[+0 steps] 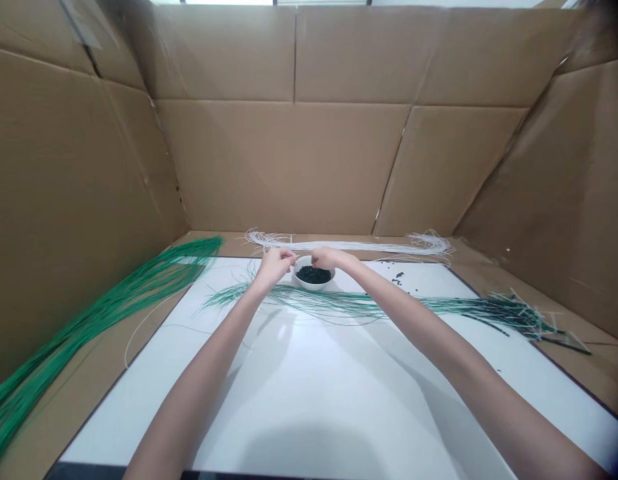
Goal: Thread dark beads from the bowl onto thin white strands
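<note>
Both my arms reach far forward over a white board [309,400]. My left hand [273,265] and my right hand [327,258] are closed in pinches just above a small white bowl [313,281] of small black pieces. A thin white wire seems to run between the fingers of both hands, though it is too fine to be sure. A loose bundle of green wires [369,305] lies across the board just in front of the bowl, under my wrists.
A bundle of white wires [349,245] lies behind the bowl. A long sheaf of green wires [89,320] runs down the left side. Loose black pieces [399,277] are scattered right of the bowl. Cardboard walls [289,160] close in the left, back and right.
</note>
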The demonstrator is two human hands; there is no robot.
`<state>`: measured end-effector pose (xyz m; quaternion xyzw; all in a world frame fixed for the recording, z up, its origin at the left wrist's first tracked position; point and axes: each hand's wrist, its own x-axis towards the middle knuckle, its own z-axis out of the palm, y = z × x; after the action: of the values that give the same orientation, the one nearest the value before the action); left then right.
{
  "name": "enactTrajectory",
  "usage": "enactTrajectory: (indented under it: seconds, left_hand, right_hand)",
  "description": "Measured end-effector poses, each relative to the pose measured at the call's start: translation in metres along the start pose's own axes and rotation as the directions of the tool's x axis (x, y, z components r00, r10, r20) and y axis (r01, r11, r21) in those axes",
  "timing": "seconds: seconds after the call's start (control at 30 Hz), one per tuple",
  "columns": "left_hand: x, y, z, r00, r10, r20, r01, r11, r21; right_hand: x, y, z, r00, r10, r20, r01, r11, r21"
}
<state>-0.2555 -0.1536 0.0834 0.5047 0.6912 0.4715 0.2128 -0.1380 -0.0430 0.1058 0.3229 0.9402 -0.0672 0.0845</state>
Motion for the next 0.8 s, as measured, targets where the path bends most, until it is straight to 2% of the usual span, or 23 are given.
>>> enactTrajectory:
  seconds: [0.1, 0.2, 0.37, 0.57, 0.8]
  left_hand:
    - [0.006, -0.009, 0.002, 1.000, -0.010, 0.005, 0.010, 1.000, -0.007]
    - [0.007, -0.011, 0.004, 1.000, -0.011, -0.003, 0.011, 1.000, -0.007]
    - [0.006, -0.010, 0.004, 1.000, -0.010, -0.016, 0.010, 1.000, -0.018]
    - [0.005, -0.009, 0.005, 1.000, -0.013, -0.017, 0.012, 1.000, -0.028]
    - [0.002, -0.005, 0.006, 1.000, 0.007, -0.003, -0.007, 0.999, -0.047]
  right_hand:
    - [0.014, -0.007, 0.004, 0.991, 0.055, 0.119, -0.045, 0.996, -0.080]
    - [0.021, -0.009, 0.010, 0.976, 0.065, 0.207, -0.041, 0.992, -0.119]
    - [0.022, -0.003, 0.020, 0.968, 0.030, 0.250, -0.008, 0.996, -0.088]
    - [0.023, 0.010, 0.033, 0.988, -0.056, 0.147, 0.052, 0.998, 0.028]
    - [0.015, 0.021, 0.040, 0.992, -0.087, -0.090, 0.102, 0.979, 0.178]
